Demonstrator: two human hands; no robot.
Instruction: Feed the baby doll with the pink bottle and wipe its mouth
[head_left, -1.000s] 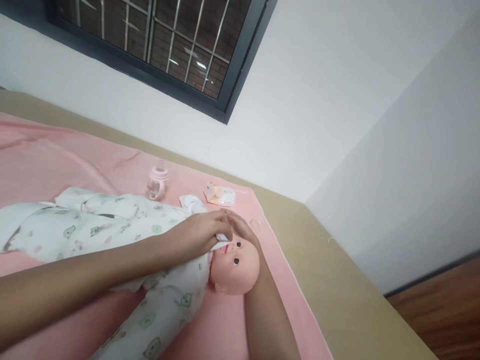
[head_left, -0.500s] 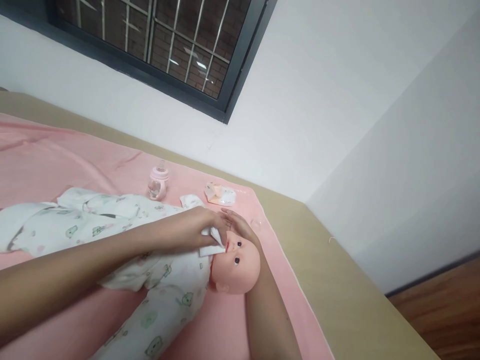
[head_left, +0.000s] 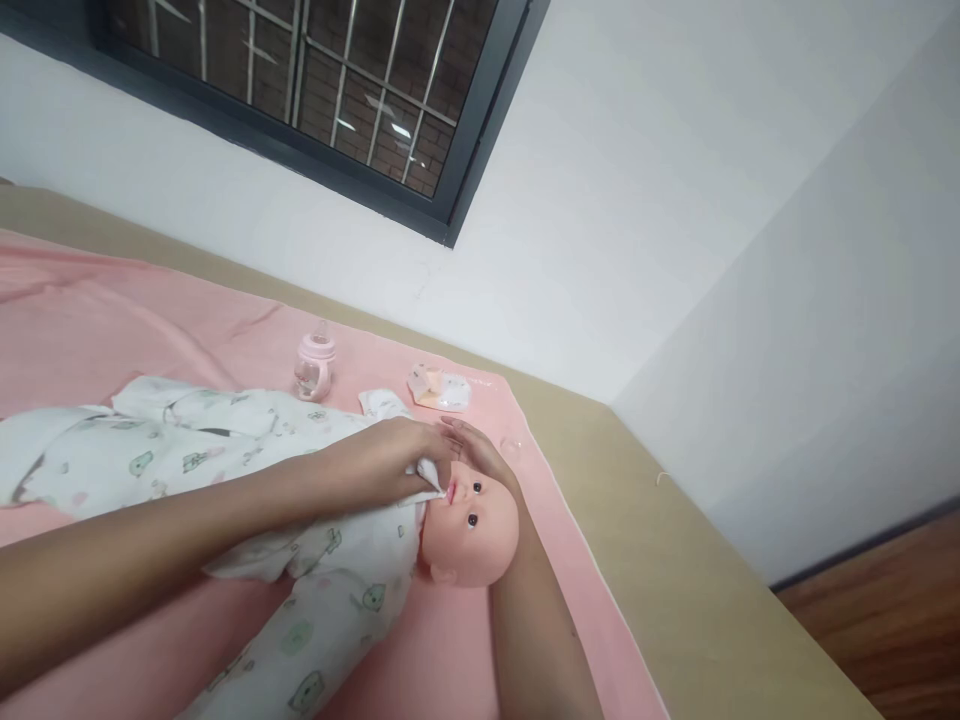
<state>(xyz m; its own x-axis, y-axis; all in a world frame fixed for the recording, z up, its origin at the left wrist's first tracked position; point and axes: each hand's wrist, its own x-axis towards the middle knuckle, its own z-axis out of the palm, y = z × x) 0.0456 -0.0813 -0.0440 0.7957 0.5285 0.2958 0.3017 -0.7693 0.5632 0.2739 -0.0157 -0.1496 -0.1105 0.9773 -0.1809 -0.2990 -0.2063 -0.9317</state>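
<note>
A baby doll (head_left: 480, 530) in white patterned clothes (head_left: 300, 640) lies on its back, its head toward the right. My left hand (head_left: 386, 460) comes from the left across its chest, fingers closed on a white wipe or tissue (head_left: 429, 475). A corner of this cloth touches the doll's mouth. My right hand (head_left: 476, 447) curves around the far side of the doll's head, fingers stretched out and palm partly showing. My right forearm passes beside the crown. Part of the right hand is hidden behind the head.
A pink baby bottle (head_left: 314, 367) stands on the pink sheet (head_left: 187, 310) beyond the doll. Near it lie a white patterned cloth piece (head_left: 384, 404) and a small soft plastic packet (head_left: 441, 388). A wooden ledge (head_left: 600, 460) borders the sheet, below a wall and barred window.
My left hand has shifted slightly, and less of the white cloth shows below its fingers. The doll and my right hand stay almost where they were.
</note>
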